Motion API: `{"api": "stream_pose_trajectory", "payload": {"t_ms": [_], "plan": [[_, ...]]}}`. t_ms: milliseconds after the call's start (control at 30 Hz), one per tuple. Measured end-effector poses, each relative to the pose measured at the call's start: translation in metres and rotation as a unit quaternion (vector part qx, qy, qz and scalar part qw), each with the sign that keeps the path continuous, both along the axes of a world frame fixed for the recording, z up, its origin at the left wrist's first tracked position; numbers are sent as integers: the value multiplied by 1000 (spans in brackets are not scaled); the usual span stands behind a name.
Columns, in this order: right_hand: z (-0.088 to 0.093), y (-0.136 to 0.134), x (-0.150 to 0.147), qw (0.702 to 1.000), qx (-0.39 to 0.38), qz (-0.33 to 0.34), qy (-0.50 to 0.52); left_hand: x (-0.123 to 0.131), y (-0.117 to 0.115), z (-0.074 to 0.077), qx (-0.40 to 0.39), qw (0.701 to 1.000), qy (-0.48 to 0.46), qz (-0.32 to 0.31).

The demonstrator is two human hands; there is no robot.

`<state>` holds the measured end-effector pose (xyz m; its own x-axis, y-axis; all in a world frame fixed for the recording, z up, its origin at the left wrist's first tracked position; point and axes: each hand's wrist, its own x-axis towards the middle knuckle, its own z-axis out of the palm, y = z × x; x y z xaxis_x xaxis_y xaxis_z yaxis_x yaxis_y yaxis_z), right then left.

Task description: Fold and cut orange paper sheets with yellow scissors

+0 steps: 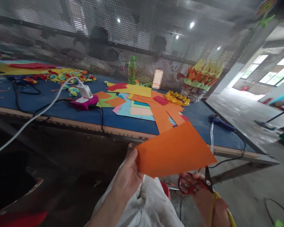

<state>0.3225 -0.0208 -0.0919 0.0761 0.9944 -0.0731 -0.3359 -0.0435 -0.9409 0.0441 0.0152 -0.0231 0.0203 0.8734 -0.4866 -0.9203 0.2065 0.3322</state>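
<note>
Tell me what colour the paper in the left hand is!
Orange: the paper in the left hand shows best in the head view.

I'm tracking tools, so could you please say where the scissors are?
At lower right in the head view: the scissors are in the right hand, just below the orange sheet.

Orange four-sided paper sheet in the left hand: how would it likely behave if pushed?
The orange sheet is probably fairly stiff for paper, since it extends nearly flat from the left hand without visible drooping. It looks thin, so it is likely light. With the left hand gripping just one end, the opposite corner may swing or bend.
</note>
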Motion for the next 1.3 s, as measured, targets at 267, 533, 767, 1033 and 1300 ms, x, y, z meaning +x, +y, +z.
{"api": "stream_pose_trajectory", "payload": {"t_ms": [267, 533, 767, 1033, 1300], "plan": [[4, 13, -88, 1000, 5, 0, 17, 1, 1, -4, 22, 993, -112, 35], [2, 9, -145, 998, -33, -55, 26, -6, 0, -1, 43, 988, -148, 6], [29, 15, -116, 993, -51, -79, -72, -14, -10, -8, 33, 995, -93, 29], [55, 17, -86, 977, -32, -94, -189, -16, -10, -15, 122, 977, 112, -132], [52, 24, -80, 983, -24, -84, -162, 0, -11, -17, 186, 936, 229, -190]]}}
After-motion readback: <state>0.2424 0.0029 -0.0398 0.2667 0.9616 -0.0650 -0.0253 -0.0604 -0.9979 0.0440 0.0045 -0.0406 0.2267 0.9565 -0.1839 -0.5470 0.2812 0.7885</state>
